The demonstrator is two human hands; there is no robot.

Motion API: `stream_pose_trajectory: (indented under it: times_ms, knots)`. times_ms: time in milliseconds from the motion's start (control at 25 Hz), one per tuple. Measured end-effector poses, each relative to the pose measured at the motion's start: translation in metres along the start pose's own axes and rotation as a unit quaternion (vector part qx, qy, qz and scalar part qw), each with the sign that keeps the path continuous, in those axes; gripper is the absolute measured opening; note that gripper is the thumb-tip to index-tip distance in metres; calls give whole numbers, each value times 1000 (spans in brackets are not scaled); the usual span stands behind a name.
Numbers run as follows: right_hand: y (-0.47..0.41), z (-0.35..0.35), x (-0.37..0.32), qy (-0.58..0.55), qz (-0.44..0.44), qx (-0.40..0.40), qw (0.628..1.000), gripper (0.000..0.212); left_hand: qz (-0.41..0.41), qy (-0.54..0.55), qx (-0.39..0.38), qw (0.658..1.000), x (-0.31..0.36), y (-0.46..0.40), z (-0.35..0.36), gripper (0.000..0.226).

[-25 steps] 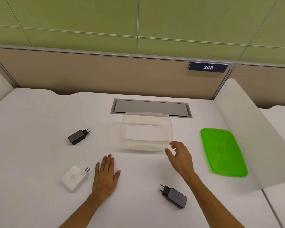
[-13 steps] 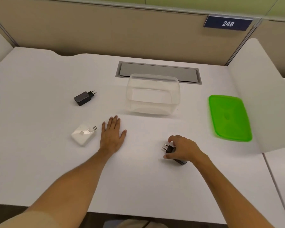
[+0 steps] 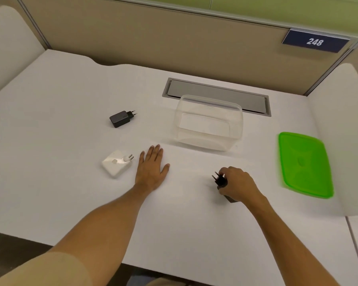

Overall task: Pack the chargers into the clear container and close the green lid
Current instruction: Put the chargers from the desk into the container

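Desk (image 3: 70, 100): plain white, no pattern. Cable hatch (image 3: 216, 96): flat grey. Container (image 3: 208, 122): clear, colourless. Lid (image 3: 305, 165): bright green, faint raised cross pattern. Far charger (image 3: 120, 119): black, black prongs. Near-left charger (image 3: 116, 165): white, silver-tipped prongs. Charger in right hand (image 3: 239, 183): black (image 3: 221, 180). Partition (image 3: 153, 36): beige; wall strip above: pale green. Number plate (image 3: 314, 41): dark navy, white "248". Sleeve (image 3: 39, 271) on left arm: tan.
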State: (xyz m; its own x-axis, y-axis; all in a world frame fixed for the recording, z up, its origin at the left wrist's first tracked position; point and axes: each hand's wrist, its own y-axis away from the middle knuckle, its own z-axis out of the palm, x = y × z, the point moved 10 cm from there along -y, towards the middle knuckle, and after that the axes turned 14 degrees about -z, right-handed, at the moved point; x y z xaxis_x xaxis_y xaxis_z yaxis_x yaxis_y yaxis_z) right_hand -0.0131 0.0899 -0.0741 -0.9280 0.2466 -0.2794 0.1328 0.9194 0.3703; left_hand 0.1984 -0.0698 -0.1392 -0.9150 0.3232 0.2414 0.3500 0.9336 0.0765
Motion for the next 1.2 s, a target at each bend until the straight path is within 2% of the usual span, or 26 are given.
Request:
stream_pose_trajectory:
  times_ms: [200,440,640,880,1200]
  knots:
    - [-47,-97,-36,-9,-57,130,990,32,-1,-5,2,1000,-2,-1,2,66]
    - [-132,-160,-69,67,-95,183,976,27,-4,4,1,1000,-4,-3,4,69]
    - [-192,-136,-75,102,-77,108,986,27,-6,7,2,1000,-3,-3,3,70]
    - [-221,-92,-69,94,-64,31,993,25,-9,19,-7,1000,-3,-3,1,68]
    - [-228,-76,-64,88,-36,-1,995,33,-12,15,-19,1000,-4,-3,3,68]
